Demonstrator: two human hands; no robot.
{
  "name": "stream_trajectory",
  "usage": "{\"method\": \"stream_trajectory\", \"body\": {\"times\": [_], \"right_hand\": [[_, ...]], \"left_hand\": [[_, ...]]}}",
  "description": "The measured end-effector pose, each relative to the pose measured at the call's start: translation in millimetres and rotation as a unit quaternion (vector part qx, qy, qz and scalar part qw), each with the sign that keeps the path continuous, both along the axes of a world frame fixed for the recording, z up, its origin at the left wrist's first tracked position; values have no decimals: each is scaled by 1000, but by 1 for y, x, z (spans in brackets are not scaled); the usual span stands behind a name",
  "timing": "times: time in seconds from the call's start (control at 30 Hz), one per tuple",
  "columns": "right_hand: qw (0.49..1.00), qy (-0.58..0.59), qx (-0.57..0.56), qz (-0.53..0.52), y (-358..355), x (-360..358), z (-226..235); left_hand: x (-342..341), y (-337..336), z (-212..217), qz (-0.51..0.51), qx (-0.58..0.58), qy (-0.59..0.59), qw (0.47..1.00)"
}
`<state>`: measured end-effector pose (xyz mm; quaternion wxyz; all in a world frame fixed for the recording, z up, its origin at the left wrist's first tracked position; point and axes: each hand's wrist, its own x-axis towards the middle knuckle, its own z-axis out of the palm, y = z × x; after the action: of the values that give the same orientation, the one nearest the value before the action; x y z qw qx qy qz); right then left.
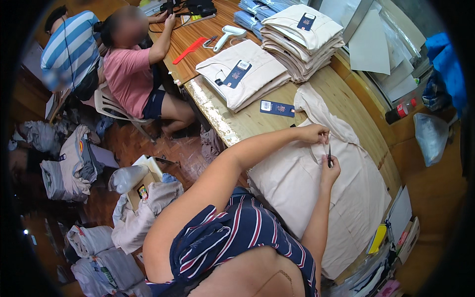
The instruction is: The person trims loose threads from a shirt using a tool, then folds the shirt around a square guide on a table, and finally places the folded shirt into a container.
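Head view, right hand [330, 171] gripping scissors [329, 156], on shirt [316, 183]

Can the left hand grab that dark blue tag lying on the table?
Probably yes. The dark blue tag lies in the open just beyond the left hand, nothing between them, though its fingers now pinch the beige shirt.

Single head cam, fisheye, looked steeply down from above the person's chest. Wooden table [346, 94] ran upper centre to lower right, close in; floor filled the left, edges bent at the rim.
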<state>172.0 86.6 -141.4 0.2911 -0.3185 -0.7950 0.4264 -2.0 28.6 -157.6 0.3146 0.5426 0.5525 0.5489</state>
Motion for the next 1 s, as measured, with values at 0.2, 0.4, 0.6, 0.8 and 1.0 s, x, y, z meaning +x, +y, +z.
{"method": "stream_trajectory", "body": {"times": [0.2, 0.4, 0.6, 0.8, 1.0], "right_hand": [[960, 57, 269, 61, -16, 12, 2], [859, -13, 487, 158, -28, 27, 1], [853, -37, 481, 200, -32, 32, -7], [859, -36, 473, 192, -31, 38, -14], [842, -9, 502, 198, -29, 37, -10]], "left_hand": [[5, 0, 27, -48, -113, -49, 991], [10, -10, 58, -58, -169, -65, 982], [19, 0, 20, -55, -52, -150, 986], [47, -21, 50, -44, -124, -275, 952], [56, -12, 40, -73, -92, 254, 960]]}}
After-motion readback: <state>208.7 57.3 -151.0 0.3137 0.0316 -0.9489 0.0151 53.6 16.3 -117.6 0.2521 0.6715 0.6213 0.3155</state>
